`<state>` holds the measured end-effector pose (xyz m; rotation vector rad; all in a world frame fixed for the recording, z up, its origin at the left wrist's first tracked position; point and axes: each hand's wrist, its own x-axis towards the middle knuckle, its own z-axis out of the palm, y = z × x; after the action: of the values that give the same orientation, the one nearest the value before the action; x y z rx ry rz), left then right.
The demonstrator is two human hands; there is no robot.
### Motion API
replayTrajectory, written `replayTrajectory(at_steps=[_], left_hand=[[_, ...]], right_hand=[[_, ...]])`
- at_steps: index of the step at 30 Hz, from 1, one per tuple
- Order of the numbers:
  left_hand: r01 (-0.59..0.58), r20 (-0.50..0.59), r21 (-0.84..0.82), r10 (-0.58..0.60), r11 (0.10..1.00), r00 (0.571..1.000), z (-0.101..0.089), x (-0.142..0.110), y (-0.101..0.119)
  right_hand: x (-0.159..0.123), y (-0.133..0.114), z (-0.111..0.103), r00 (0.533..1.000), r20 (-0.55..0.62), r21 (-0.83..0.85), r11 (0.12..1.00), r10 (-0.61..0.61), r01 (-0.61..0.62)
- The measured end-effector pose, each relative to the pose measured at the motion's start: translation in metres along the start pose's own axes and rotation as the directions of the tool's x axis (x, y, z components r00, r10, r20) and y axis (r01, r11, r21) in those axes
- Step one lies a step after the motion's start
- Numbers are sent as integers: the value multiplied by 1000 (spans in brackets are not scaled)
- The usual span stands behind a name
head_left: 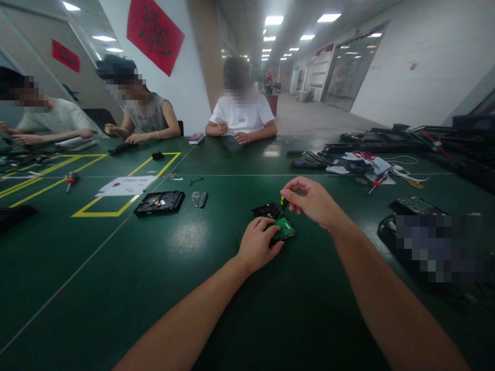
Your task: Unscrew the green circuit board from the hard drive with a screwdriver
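Observation:
A hard drive (266, 209) lies on the table with its green circuit board (285, 228) facing up. My left hand (256, 244) rests over its near left side, fingers bent across the board and gripping it against the table. Pinched between the thumb and fingers of my right hand (309, 200) is a small screwdriver with a yellow handle (283, 196). It points down toward the drive's far right edge. Whether its tip touches a screw is too small and dark to tell. My left fingers cover part of the board.
Left of me lie an opened drive casing (160, 203), a loose circuit board (199, 199) and a red-handled screwdriver (70, 180). At right are tools and cables (309, 164), another screwdriver (377, 183) and a dark device (402, 237). Several people sit across the green table (185, 299).

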<state>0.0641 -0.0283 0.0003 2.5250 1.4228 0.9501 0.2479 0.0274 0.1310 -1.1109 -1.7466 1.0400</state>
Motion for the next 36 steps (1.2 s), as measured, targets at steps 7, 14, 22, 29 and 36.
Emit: replayTrajectory(at_steps=[7, 14, 22, 29, 36], left_hand=[[-3, -4, 7, 3, 1000, 1000, 2, -1, -1], [-15, -19, 12, 15, 1000, 1000, 2, -1, -1], [-16, -24, 11, 17, 1000, 1000, 1, -1, -2], [-19, -22, 11, 19, 1000, 1000, 2, -1, -1], [-19, -24, 6, 19, 1000, 1000, 1, -1, -1]], right_hand=[[1, -1, 0, 996, 82, 94, 995, 25, -33], [-1, -2, -2, 998, 41, 44, 998, 40, -42], [2, 2, -4, 999, 42, 43, 999, 26, -28], [5, 6, 3, 988, 110, 254, 959, 105, -130], [4, 6, 1, 997, 49, 85, 994, 58, -62]])
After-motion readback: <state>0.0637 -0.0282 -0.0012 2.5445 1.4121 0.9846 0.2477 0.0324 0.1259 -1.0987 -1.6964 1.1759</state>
